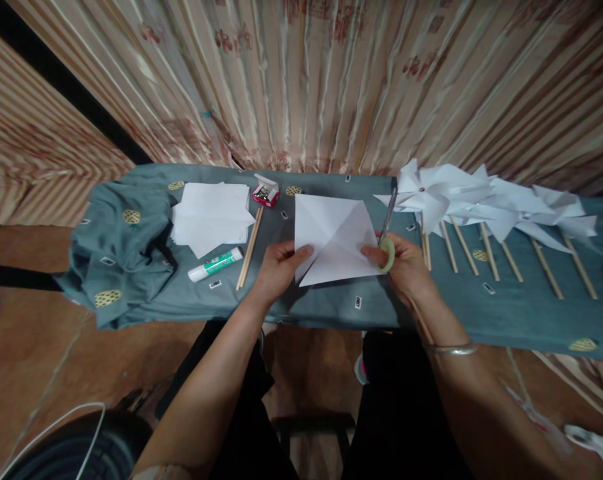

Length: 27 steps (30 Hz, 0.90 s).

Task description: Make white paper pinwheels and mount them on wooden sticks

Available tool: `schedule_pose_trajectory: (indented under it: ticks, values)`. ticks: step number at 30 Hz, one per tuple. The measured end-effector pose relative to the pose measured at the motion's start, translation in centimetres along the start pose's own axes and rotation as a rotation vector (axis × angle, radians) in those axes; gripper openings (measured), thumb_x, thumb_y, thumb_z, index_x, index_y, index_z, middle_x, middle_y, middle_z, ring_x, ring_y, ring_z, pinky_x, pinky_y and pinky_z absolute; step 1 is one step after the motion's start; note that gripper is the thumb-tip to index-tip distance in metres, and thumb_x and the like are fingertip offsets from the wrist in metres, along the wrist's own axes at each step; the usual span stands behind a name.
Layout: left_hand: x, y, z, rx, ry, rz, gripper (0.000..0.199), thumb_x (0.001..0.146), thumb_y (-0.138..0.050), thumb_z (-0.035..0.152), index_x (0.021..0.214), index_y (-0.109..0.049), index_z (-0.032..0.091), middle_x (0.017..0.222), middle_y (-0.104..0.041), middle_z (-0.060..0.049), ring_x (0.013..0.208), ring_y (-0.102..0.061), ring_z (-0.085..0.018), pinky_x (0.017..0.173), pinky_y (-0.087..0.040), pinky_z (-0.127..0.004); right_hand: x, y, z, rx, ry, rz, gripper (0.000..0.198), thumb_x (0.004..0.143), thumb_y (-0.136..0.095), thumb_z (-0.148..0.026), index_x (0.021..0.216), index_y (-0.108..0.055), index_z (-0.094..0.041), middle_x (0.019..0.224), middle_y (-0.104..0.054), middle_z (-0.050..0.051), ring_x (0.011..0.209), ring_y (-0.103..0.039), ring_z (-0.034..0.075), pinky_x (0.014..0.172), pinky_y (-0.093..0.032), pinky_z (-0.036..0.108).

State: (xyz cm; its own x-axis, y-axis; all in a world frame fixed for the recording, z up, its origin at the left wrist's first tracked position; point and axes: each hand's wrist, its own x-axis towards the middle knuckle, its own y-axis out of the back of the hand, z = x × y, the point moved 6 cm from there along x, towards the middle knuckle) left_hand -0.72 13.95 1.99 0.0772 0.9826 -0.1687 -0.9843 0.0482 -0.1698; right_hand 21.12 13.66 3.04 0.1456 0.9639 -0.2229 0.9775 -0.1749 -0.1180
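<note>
A square white sheet of paper [331, 230] is held up over the table between both hands. Diagonal creases cross it, and a slit runs in from its lower left corner. My left hand [281, 270] pinches the left edge, thumb on top. My right hand [406, 267] grips the right edge with its thumb and also keeps hold of a pair of scissors [388, 230]. Their pale green handles are around the fingers, and the blades point up, away from the paper. The fingers beneath the sheet are hidden.
Left on the cloth-covered table [321, 310] are stacked papers [211, 213], a glue stick [215, 265], wooden sticks [250, 248] and a small open red box [266, 193]. Several paper pinwheels [441, 197] on sticks lie to the right. A curtain [301, 87] hangs behind.
</note>
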Motion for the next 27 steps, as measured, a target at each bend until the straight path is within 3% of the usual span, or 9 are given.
schedule_pose_trajectory:
  ticks: [5,9,13,17,19,21,27]
  values:
    - [-0.9,-2.1,0.3,-0.466,0.119,-0.046,0.038,0.063,-0.083,0.045,0.09,-0.075,0.018,0.09,-0.076,-0.005,0.084,-0.07,-0.021,0.081,-0.056,-0.035,0.3,0.4,0.3,0.196,0.027,0.119,0.034,0.049,-0.09,-0.03,0.073,-0.067,-0.021,0.067,-0.067,-0.007,0.059,-0.057,0.009,0.059,-0.047,0.022]
    - [-1.7,-4.0,-0.3,-0.53,0.147,-0.078,0.035,0.06,-0.086,0.04,0.08,-0.073,0.015,0.086,-0.074,-0.006,0.085,-0.07,-0.02,0.084,-0.056,-0.034,0.4,0.0,0.1,0.219,0.096,0.164,0.035,0.05,-0.089,-0.031,0.074,-0.066,-0.021,0.066,-0.067,-0.007,0.057,-0.056,0.009,0.059,-0.048,0.024]
    - [-1.4,-4.0,-1.2,-0.591,0.179,0.088,0.032,0.067,-0.083,0.036,0.088,-0.069,0.016,0.085,-0.073,-0.002,0.078,-0.069,-0.017,0.08,-0.058,-0.033,0.2,-1.1,0.2,0.123,0.11,0.123,0.037,0.052,-0.088,-0.036,0.079,-0.066,-0.022,0.072,-0.069,-0.005,0.06,-0.057,0.01,0.06,-0.049,0.026]
    - [-0.5,-2.3,-1.0,-0.66,0.177,0.275,0.02,0.077,-0.076,0.027,0.091,-0.066,0.016,0.082,-0.072,0.0,0.068,-0.067,-0.012,0.067,-0.058,-0.024,-0.4,-1.9,0.0,-0.021,0.133,0.035,0.04,0.055,-0.086,-0.044,0.083,-0.066,-0.022,0.07,-0.066,-0.004,0.063,-0.058,0.012,0.062,-0.05,0.028]
    - [-0.1,-1.2,-0.2,-0.655,0.116,0.325,0.016,0.079,-0.074,0.022,0.092,-0.066,0.016,0.084,-0.073,0.0,0.068,-0.067,-0.01,0.069,-0.059,-0.022,-0.9,-1.7,-0.5,-0.065,0.145,0.007,0.041,0.059,-0.085,-0.048,0.083,-0.067,-0.021,0.067,-0.063,-0.004,0.061,-0.057,0.012,0.06,-0.05,0.028]
    - [0.1,0.1,0.7,-0.626,0.034,0.363,0.015,0.081,-0.072,0.02,0.094,-0.066,0.016,0.087,-0.074,0.0,0.072,-0.069,-0.011,0.076,-0.059,-0.024,-1.6,-1.2,-1.1,-0.119,0.152,-0.061,0.043,0.065,-0.08,-0.055,0.088,-0.068,-0.021,0.067,-0.065,-0.001,0.06,-0.058,0.013,0.06,-0.05,0.028]
    - [0.3,3.0,2.5,-0.471,-0.145,0.465,0.02,0.076,-0.077,0.028,0.089,-0.069,0.014,0.092,-0.076,-0.008,0.101,-0.07,-0.022,0.086,-0.058,-0.03,-4.3,-1.4,-0.9,-0.291,-0.02,-0.597,0.061,0.073,-0.068,-0.069,0.1,-0.066,-0.014,0.075,-0.07,0.007,0.063,-0.059,0.016,0.062,-0.049,0.031]
